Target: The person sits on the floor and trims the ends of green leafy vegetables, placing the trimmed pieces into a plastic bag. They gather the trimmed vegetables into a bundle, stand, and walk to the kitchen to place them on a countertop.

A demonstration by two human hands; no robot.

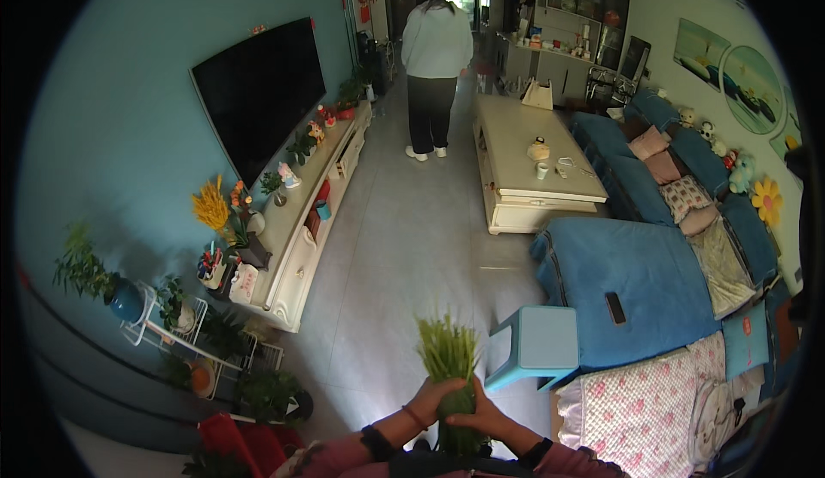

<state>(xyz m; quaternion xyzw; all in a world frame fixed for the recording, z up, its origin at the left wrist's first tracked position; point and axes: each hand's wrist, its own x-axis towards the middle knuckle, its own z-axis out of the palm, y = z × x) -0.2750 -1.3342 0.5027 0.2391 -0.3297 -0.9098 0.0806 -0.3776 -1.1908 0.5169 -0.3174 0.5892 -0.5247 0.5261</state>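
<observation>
Both my hands grip a bundle of green stalks (pixel 448 349) in front of my body, its pale cut-looking ends pointing away from me. My left hand (pixel 434 400) wraps the bundle from the left side. From the right, my right hand (pixel 485 413) closes around it, the thumb lying across the stalks. The lower part of the bundle hangs close to my waist, partly hidden by my hands. To the right of the bundle stands a light-blue plastic stool (pixel 546 339) on the grey tiled floor (pixel 412 246).
A person (pixel 436 59) stands ahead, back turned. On the left are a long TV cabinet (pixel 293 284) and a plant stand (pixel 193 342). A coffee table (pixel 522 130) and a blue-covered sofa (pixel 619 265) with a phone (pixel 615 308) lie right.
</observation>
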